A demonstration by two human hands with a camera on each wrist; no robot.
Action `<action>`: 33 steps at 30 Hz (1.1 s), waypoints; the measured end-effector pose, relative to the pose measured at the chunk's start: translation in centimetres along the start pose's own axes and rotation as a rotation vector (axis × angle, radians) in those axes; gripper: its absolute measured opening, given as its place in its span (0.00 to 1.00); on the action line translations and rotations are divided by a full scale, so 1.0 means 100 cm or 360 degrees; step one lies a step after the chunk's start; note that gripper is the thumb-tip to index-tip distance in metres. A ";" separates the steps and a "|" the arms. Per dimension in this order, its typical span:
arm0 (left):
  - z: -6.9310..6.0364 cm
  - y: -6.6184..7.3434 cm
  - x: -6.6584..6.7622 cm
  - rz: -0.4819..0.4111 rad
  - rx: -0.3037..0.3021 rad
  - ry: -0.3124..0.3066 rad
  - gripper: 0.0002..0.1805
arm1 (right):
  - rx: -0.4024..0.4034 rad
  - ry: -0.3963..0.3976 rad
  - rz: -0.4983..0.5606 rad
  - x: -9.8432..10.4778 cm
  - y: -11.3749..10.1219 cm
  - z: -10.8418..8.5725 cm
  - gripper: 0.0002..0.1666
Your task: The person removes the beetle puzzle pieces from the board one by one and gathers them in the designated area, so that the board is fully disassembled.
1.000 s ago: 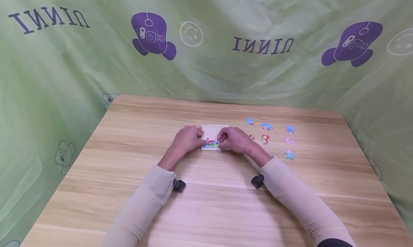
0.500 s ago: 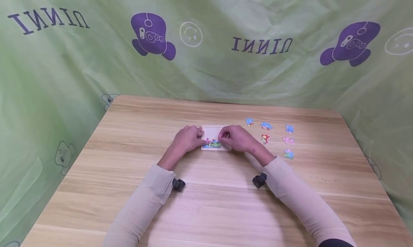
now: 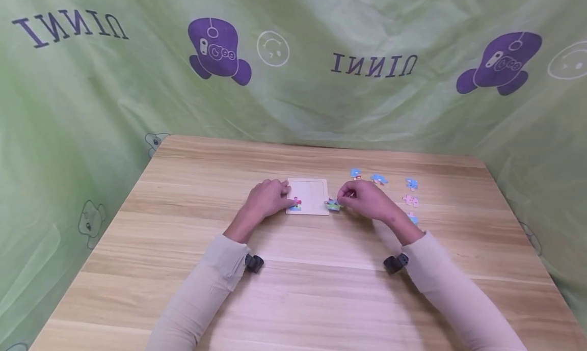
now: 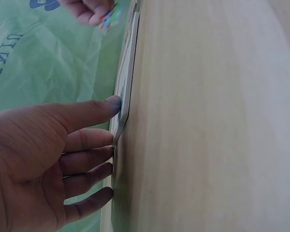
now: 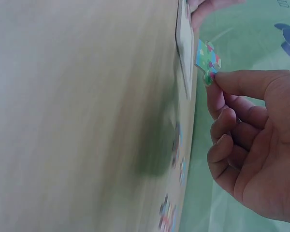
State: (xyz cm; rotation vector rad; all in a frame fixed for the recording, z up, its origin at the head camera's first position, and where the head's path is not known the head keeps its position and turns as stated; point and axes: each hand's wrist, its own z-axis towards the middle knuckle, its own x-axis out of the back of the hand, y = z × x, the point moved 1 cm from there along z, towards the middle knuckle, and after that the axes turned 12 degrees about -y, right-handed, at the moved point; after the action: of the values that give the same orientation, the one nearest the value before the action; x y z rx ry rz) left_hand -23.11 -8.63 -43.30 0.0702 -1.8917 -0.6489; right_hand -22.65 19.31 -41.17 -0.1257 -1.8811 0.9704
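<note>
In the head view, a shallow wooden puzzle tray (image 3: 314, 193) lies flat on the table, with one colourful jigsaw piece (image 3: 297, 207) in its near left corner. My left hand (image 3: 268, 199) rests at the tray's left side. The left wrist view has its thumb (image 4: 104, 108) pressing on the tray's face, the other fingers nearly straight by the edge. Just past the tray's right edge, my right hand (image 3: 364, 200) pinches a green-and-blue jigsaw piece (image 3: 332, 205) between thumb and index finger. That piece (image 5: 207, 60) is held up off the table in the right wrist view.
Loose jigsaw pieces lie right of the tray: blue ones (image 3: 379, 179) at the back and a pink one (image 3: 410, 200) farther right. My right hand partly hides others. A green printed cloth (image 3: 293, 111) hangs behind the wooden table (image 3: 302, 300).
My right hand has moved right, off the tray, carrying the green-and-blue jigsaw piece that was beside the corner piece. The left hand has stayed at the tray's left side.
</note>
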 end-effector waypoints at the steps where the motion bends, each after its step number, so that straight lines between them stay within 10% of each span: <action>1: 0.000 0.000 0.000 0.0007 -0.0002 -0.0001 0.24 | 0.0000 0.0006 -0.0007 0.001 0.003 -0.004 0.04; 18: -0.001 0.000 0.001 -0.0006 0.0027 -0.0041 0.20 | -0.0169 -0.0037 -0.0038 0.019 0.036 -0.049 0.04; 33: -0.004 -0.003 0.003 0.0006 0.0005 -0.0147 0.40 | -0.0248 -0.0052 -0.0075 0.025 0.051 -0.066 0.05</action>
State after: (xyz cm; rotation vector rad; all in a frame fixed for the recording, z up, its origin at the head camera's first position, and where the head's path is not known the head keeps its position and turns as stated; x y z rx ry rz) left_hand -22.98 -9.17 -43.13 0.0393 -1.9813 -0.6566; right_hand -20.30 27.64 -41.40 -0.1581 -1.9801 0.7975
